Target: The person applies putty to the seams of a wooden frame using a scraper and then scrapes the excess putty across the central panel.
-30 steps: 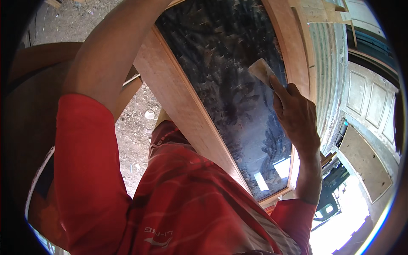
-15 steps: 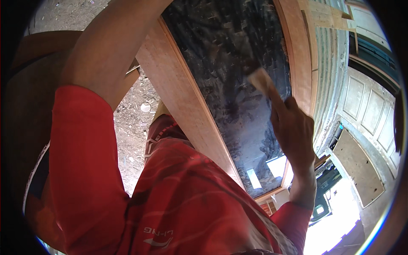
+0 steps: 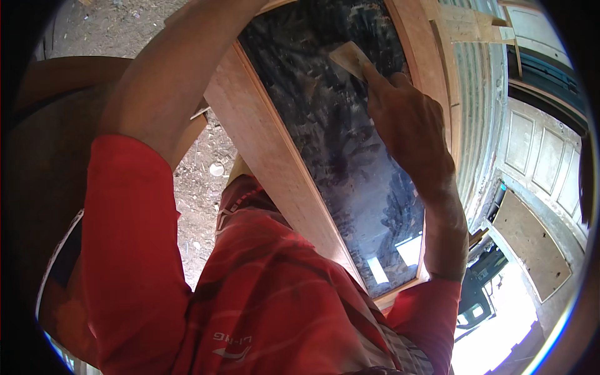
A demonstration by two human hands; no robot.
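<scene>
My right hand point(image 3: 409, 122) is closed around a scraper point(image 3: 351, 59) with a flat, pale blade that widens toward its tip. The blade is over the upper part of a dark, glossy pane point(image 3: 350, 162); whether it touches the surface, I cannot tell. Pale smears and streaks mark the pane, and bright reflections show at its near end. A light-brown wooden frame point(image 3: 269, 137) borders it. My left forearm point(image 3: 181, 69) reaches up past the frame's left side, and its hand is beyond the upper edge of the picture.
Litter-strewn ground point(image 3: 203, 162) lies left of the frame. Corrugated sheeting point(image 3: 472, 100) stands along the right, with wooden boards point(image 3: 469, 22) above it. Farther right are a pale panelled door point(image 3: 540, 150) and a brown board point(image 3: 531, 244). A large dark rounded shape point(image 3: 50, 150) fills the left side.
My right hand has moved up and to the left over the pane with the scraper. My left forearm has shifted slightly to the right.
</scene>
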